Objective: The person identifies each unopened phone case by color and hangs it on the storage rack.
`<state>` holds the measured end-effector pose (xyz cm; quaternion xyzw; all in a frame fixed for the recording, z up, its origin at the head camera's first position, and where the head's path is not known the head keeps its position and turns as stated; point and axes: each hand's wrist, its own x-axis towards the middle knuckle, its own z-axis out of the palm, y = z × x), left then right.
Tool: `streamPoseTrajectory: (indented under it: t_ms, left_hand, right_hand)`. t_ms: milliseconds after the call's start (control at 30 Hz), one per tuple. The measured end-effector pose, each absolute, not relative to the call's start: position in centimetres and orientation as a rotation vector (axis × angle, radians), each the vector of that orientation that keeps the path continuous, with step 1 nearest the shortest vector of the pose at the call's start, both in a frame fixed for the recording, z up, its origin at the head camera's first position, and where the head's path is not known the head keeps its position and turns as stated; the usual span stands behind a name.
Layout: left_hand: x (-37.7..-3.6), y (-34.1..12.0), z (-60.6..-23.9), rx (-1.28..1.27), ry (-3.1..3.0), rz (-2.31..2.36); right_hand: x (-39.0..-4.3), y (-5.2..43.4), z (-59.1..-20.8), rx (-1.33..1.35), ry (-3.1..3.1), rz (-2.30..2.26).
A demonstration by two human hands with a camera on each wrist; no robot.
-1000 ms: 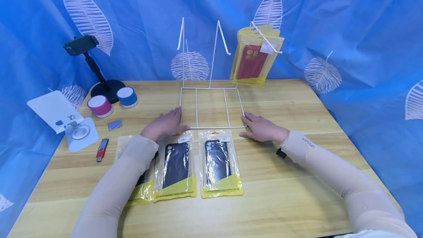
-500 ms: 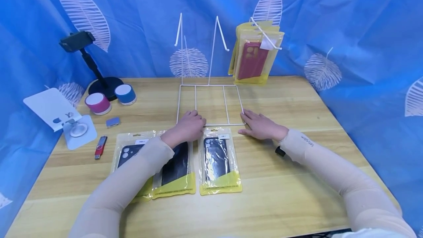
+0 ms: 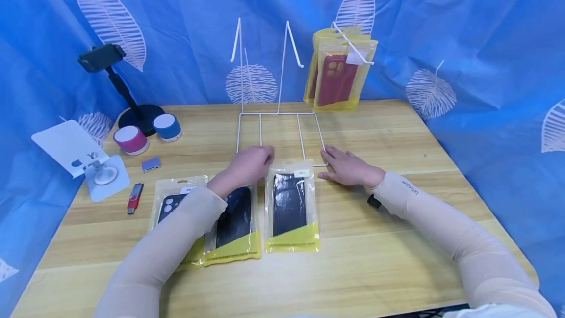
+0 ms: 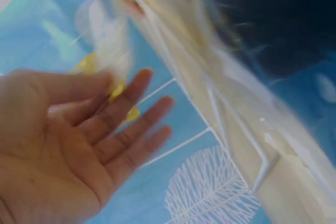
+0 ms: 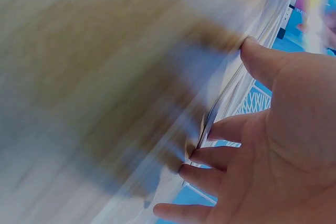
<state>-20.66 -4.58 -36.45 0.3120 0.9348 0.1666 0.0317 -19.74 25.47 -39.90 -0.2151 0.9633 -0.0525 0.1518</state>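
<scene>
Three yellow-and-clear bags with dark phone cases are at the front of the table. My left hand (image 3: 248, 167) pinches the rightmost bagged phone case (image 3: 289, 202) near its top left, between thumb and index finger. In the left wrist view that bag is a blurred strip, and the other fingers extend loosely. The middle bagged case (image 3: 236, 220) and the left one (image 3: 169, 202) are partly hidden under my left forearm. My right hand (image 3: 348, 167) rests with fingers extended on the front right corner of the white wire rack (image 3: 301, 136). Its fingertips touch the table and the wire.
Bagged red phone cases (image 3: 337, 80) hang on the rack's right hook; two other hooks (image 3: 291, 45) are bare. At left stand a black phone holder (image 3: 128, 92), a white stand (image 3: 70, 146), pink (image 3: 131, 140) and blue (image 3: 166, 127) cylinders and a red USB stick (image 3: 135, 198).
My left hand left the rack's front left corner, moved right to the rightmost bag and pinched its top. That bag has shifted slightly up toward the rack. My right hand stays put.
</scene>
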Motion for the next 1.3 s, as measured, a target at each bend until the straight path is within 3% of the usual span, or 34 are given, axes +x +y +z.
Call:
streamPoseTrajectory:
  t_ms: [200, 333, 567, 800, 1300]
  left_hand:
    - [-20.2, -4.7, -34.5, 0.876, 2.810, 1.293]
    - [-20.0, -4.4, -33.0, 1.000, 2.750, 1.728]
    - [-21.3, -2.8, -27.9, 1.191, 2.835, 2.090]
    - [-23.0, -1.7, -25.0, 1.263, 2.899, 2.134]
    - [-26.5, -1.1, -25.2, 1.136, 3.082, 1.949]
  right_hand:
    - [-19.8, 25.5, -40.0, -0.643, 2.773, -0.115]
    - [-19.6, 25.5, -39.9, -0.660, 2.780, -0.118]
    - [-19.5, 25.8, -39.8, -0.640, 2.773, -0.140]
    - [-19.7, 25.6, -40.1, -0.636, 2.768, -0.118]
    - [-19.8, 25.7, -40.3, -0.618, 2.766, -0.148]
